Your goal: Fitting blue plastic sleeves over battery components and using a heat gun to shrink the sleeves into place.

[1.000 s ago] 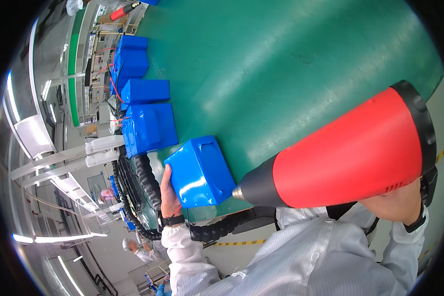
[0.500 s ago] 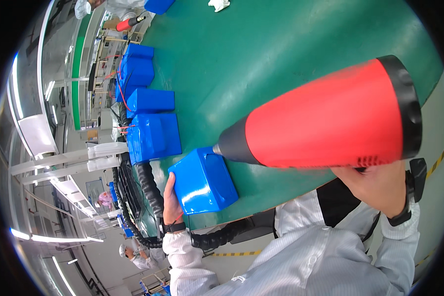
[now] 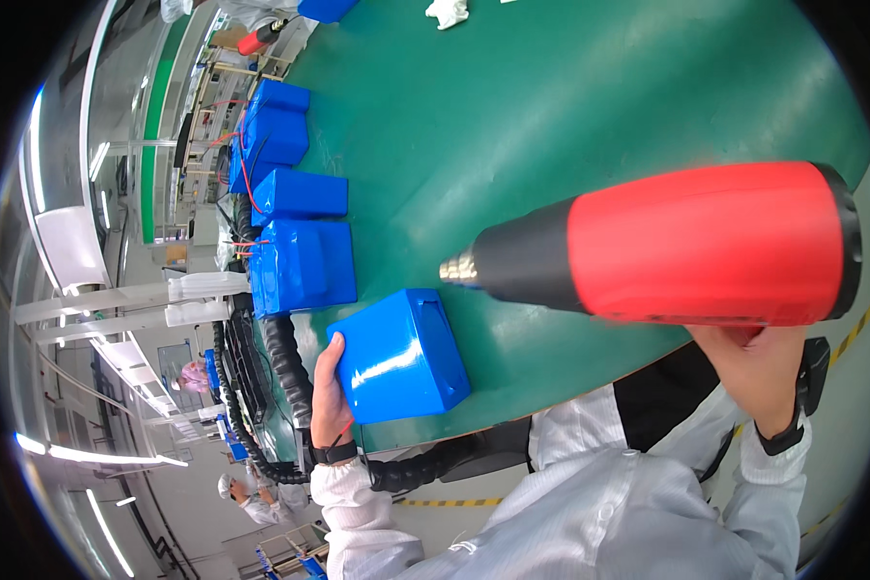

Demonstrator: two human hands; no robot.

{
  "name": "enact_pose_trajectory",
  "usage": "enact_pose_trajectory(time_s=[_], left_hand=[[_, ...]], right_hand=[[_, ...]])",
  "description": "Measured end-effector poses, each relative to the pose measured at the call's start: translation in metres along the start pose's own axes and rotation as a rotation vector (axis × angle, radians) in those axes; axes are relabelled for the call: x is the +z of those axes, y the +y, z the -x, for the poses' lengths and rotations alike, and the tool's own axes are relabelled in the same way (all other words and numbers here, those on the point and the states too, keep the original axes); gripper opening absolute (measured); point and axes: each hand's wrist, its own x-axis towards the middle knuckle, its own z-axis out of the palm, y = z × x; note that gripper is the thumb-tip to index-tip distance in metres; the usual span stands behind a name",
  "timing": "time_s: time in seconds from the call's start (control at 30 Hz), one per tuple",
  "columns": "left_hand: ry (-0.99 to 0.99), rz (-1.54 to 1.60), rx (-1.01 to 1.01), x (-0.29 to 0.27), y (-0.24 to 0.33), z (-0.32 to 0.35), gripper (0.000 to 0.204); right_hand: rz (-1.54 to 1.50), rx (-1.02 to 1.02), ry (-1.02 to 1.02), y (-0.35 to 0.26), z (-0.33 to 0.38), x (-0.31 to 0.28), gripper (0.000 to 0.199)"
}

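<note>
My right hand [image 3: 756,372] is closed round the handle of a red and black heat gun [image 3: 696,242]. Its metal nozzle points left, a little above and to the right of a blue-wrapped battery pack [image 3: 396,358], apart from it. That pack has a glossy blue film with a folded flap at its right end. My left hand [image 3: 329,396] grips the pack's left end, thumb along the upper edge; the other fingers are mostly hidden behind it. A red wire and a dark one show by my left wrist.
Several more blue packs [image 3: 304,266] with red wires line the table's left edge. A black corrugated hose [image 3: 285,362] runs beside the green table [image 3: 551,106]. A white crumpled cloth [image 3: 447,12] lies at the far side. Another red heat gun [image 3: 259,37] is at the far left, near a co-worker's sleeve.
The heat gun has moved right, drawing its nozzle back from the pack's top corner, and now lies more level. The pack has turned slightly in my left hand, showing more of its right end.
</note>
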Motion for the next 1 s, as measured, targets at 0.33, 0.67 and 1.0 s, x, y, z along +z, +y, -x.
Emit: enact_pose_trajectory(time_s=[0.33,0.67,1.0], left_hand=[[0.082,-0.805,0.319,0.071,0.067,0.023,0.056],[0.088,-1.452,0.948,0.183,0.047,0.055,0.074],[-0.017,-1.309,0.907,0.163,0.06,0.063,0.077]], right_hand=[[-0.132,0.126,0.272,0.018,0.007,-0.043,0.035],[-0.184,0.132,0.441,0.076,0.007,-0.081,0.028],[-0.217,0.117,0.392,0.041,-0.005,-0.075,0.039]])
